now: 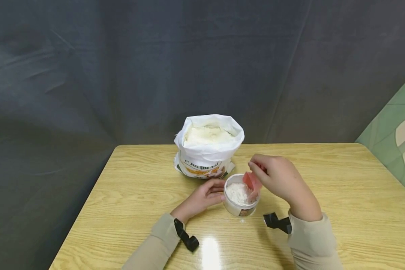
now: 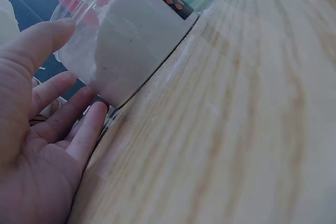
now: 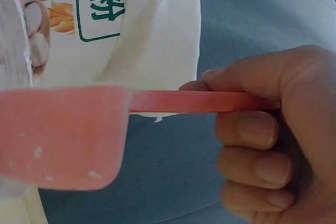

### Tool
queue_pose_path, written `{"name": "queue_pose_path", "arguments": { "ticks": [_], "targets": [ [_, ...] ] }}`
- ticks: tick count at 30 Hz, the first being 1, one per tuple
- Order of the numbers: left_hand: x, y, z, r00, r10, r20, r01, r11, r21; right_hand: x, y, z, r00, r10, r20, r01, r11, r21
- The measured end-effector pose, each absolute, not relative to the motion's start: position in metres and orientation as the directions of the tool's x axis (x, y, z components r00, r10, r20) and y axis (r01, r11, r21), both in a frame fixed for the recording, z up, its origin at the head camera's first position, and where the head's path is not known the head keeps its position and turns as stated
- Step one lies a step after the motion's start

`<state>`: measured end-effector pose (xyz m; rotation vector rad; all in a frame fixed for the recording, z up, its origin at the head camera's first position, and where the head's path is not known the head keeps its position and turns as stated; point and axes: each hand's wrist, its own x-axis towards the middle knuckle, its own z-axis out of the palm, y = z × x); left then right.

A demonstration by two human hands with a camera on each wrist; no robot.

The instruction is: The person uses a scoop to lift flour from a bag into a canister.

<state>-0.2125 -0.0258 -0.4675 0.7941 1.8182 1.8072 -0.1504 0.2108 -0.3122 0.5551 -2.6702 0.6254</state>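
Note:
My right hand (image 1: 281,179) grips the thin handle of a red plastic scoop (image 3: 63,137), with its fingers curled round the handle's end. In the head view the scoop's bowl overlaps the right side of a round clear tub (image 1: 234,207). White flour (image 1: 237,193) fills much of that tub, and a little powder clings to the scoop. At the tub's left side is my left hand (image 1: 205,198). Its thumb lies along the wall and its loosely extended fingers reach the lower edge, as the left wrist view shows. The tub stands upright on the table.
Just behind the tub, a white flour bag (image 1: 204,155) stands with its top unrolled and is full of flour. The wooden table (image 1: 138,187) ends at a dark curtain (image 1: 189,56). A green patterned surface (image 1: 391,150) shows at the right.

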Motion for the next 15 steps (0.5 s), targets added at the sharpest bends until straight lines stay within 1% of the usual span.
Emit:
{"name": "queue_pose_path", "arguments": {
  "ticks": [15],
  "targets": [
    [-0.2121, -0.0261, -0.4669, -0.727, 0.681, 0.087, 0.091, -0.03, 0.995, -0.1461, 0.2128, -0.3089, -0.861, -0.264, 0.434, -0.427, 0.839, -0.337]
  ]
}}
